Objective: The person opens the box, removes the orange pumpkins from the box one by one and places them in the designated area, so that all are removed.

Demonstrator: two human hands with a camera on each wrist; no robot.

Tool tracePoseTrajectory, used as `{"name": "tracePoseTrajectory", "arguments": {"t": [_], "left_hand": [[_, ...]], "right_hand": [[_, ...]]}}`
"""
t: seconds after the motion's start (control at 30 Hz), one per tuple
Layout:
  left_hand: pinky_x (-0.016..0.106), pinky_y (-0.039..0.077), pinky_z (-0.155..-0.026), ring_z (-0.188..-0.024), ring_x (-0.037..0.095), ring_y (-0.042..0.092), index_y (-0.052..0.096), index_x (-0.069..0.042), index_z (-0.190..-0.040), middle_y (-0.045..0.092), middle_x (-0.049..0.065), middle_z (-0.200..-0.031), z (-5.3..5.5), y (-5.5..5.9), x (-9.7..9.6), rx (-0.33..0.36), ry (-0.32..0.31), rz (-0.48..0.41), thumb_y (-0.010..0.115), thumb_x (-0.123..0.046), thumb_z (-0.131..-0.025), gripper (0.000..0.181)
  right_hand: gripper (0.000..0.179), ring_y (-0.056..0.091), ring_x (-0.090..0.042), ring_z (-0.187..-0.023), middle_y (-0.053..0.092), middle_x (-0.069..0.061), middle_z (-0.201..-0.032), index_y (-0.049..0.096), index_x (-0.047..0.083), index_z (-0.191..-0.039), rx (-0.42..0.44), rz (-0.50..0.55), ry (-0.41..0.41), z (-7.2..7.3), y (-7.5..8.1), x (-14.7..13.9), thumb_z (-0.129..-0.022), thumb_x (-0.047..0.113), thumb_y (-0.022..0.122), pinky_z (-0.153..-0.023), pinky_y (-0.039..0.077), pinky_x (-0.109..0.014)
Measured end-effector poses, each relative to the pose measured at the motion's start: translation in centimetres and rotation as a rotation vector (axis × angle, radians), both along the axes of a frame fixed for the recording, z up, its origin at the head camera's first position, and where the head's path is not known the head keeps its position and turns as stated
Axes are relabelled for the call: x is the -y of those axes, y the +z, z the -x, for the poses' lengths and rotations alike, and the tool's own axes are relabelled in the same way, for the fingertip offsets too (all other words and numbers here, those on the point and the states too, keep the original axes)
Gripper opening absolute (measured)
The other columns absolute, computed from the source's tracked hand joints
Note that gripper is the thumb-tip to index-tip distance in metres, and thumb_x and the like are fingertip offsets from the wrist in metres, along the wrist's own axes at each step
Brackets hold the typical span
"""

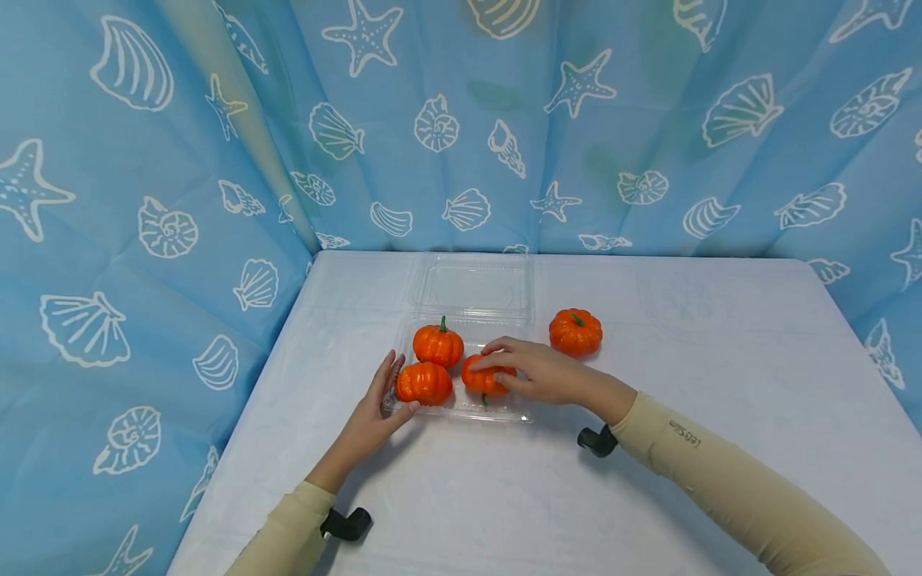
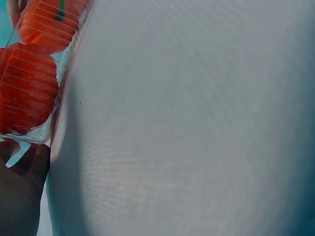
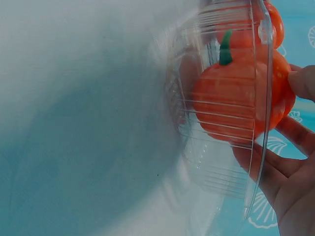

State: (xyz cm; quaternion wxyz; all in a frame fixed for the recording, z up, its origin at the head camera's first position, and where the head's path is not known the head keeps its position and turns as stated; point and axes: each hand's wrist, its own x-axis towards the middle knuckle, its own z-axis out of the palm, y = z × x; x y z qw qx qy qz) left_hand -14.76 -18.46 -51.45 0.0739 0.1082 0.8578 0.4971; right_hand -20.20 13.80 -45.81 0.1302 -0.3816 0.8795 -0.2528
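A clear plastic clamshell box (image 1: 497,413) lies with its hinged lid (image 1: 471,284) folded back behind it. Two small orange toy pumpkins, a rear pumpkin (image 1: 438,345) and a front pumpkin (image 1: 424,384), sit in its left half. My right hand (image 1: 543,372) grips a third pumpkin (image 3: 236,96) in the right half, thumb on one side and fingers on the other; its green stem points toward the front wall. At the box's front left corner, my left hand (image 1: 373,420) rests against the side, fingers fairly straight and thumb along the front edge.
Another orange pumpkin (image 1: 575,333) stands on the white-covered table (image 1: 684,352), right of the box and just beyond my right hand. A blue curtain (image 1: 461,160) with shells and starfish hangs behind the table and along its left side.
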Motion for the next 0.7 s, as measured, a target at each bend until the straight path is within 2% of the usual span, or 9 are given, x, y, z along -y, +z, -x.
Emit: {"name": "tracePoseTrajectory", "arguments": {"t": [0.17,0.33,0.47,0.6,0.7], "left_hand": [[0.061,0.013,-0.121,-0.153,0.024,0.025,0.01,-0.018,-0.165,0.028,0.002,-0.166,-0.02,0.0,-0.09,0.0,-0.002,-0.005,0.074,-0.031,-0.094,0.096],[0.062,0.013,-0.12,-0.153,0.024,0.025,0.01,-0.018,-0.165,0.027,0.002,-0.166,-0.05,0.13,-0.16,0.004,0.0,-0.002,0.073,-0.032,-0.094,0.096],[0.062,0.013,-0.12,-0.153,0.025,0.025,0.01,-0.019,-0.165,0.027,0.002,-0.167,-0.05,0.25,-0.23,0.007,0.002,-0.002,0.073,-0.032,-0.094,0.096],[0.061,0.013,-0.12,-0.153,0.025,0.025,0.01,-0.018,-0.165,0.027,0.002,-0.167,-0.03,0.26,-0.24,0.006,0.003,-0.003,0.073,-0.033,-0.094,0.096],[0.061,0.013,-0.121,-0.153,0.025,0.025,0.01,-0.018,-0.165,0.027,0.002,-0.167,0.0,0.2,-0.24,0.006,0.003,-0.004,0.073,-0.033,-0.094,0.096]], "right_hand": [[0.046,0.058,-0.026,-0.126,0.052,-0.003,-0.147,0.059,0.032,-0.143,0.018,-0.003,-0.018,0.05,0.08,-0.08,-0.098,0.029,0.068,-0.103,0.051,-0.045],[0.043,0.058,-0.02,-0.121,0.056,0.0,-0.14,0.06,0.024,-0.135,0.071,0.057,-0.057,0.28,0.1,-0.09,-0.094,0.024,0.073,-0.101,0.053,-0.041],[0.043,0.06,-0.016,-0.114,0.059,0.0,-0.136,0.057,0.019,-0.133,0.077,0.079,-0.073,0.47,0.14,-0.16,-0.094,0.023,0.073,-0.098,0.054,-0.038],[0.045,0.06,-0.016,-0.116,0.058,0.001,-0.14,0.057,0.023,-0.137,0.063,0.067,-0.057,0.51,0.04,-0.19,-0.095,0.022,0.071,-0.099,0.054,-0.037],[0.046,0.061,-0.017,-0.11,0.053,-0.001,-0.145,0.058,0.028,-0.14,0.038,0.038,-0.037,0.46,-0.03,-0.23,-0.096,0.022,0.068,-0.093,0.055,-0.034]]}}
